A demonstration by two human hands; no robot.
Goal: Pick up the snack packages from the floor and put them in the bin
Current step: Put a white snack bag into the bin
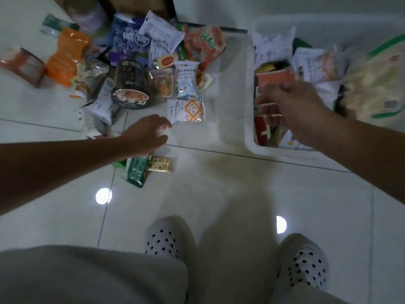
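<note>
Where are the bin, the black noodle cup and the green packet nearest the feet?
white bin (249,128), head view, on its left wall
black noodle cup (129,75), head view, on its dark side
green packet (135,172), head view, on its middle

A home is suggested by the glossy white tiled floor (219,194), polka-dot socks (163,240) and scattered snack packages (131,69).
</note>
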